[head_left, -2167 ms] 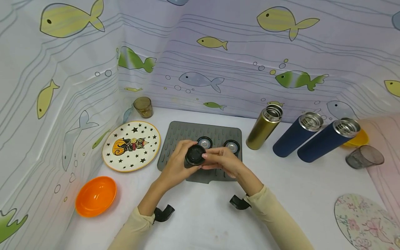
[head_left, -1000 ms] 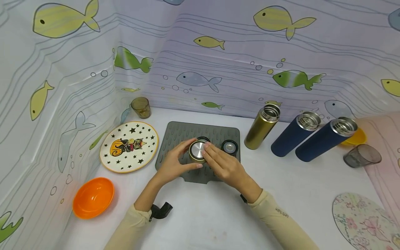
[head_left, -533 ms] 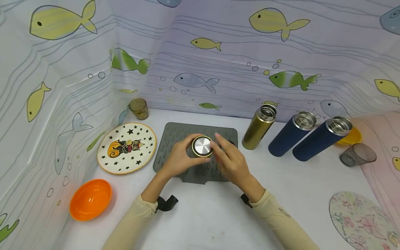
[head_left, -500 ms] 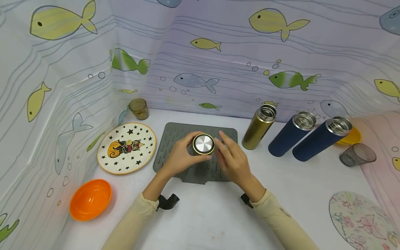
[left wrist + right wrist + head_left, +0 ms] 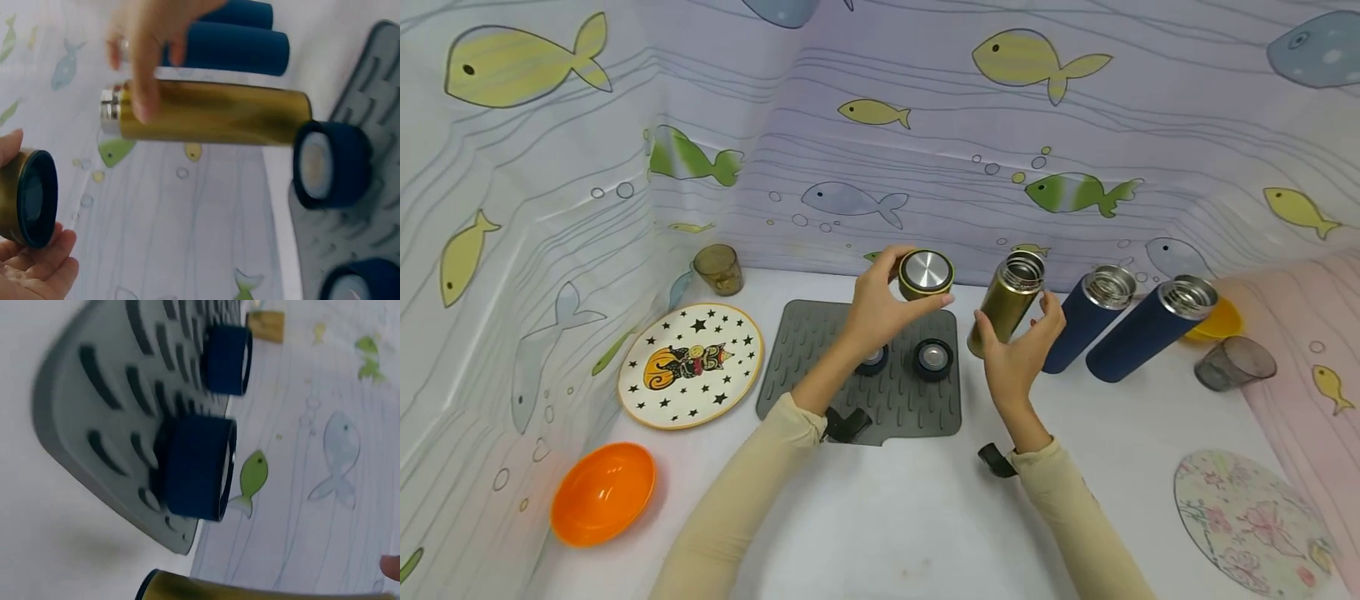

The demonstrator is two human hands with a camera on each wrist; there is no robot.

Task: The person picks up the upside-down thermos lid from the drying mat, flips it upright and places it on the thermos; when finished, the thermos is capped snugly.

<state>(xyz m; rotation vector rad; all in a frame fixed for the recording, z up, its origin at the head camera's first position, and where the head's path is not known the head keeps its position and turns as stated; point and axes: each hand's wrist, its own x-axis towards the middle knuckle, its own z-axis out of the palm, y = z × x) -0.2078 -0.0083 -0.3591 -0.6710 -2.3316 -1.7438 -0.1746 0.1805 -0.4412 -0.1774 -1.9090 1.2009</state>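
Fingers point(image 5: 1045, 310) of right hand point(image 5: 1018, 354) wrap gold flask point(image 5: 1006, 302), upright near desk point(image 5: 895, 517) back edge, blue flasks point(image 5: 1138, 329) close beside. Left hand point(image 5: 880, 308) pinches gold lid point(image 5: 927, 274) above mat point(image 5: 820, 350), open air around. No readable writing.

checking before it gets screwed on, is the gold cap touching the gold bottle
Apart. The head view shows clear wall between the gold cap, held in the left hand, and the gold bottle; the left wrist view agrees.

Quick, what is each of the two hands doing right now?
Left hand: holds the gold lid, raised above the grey mat.
Right hand: fingers round the gold flask.
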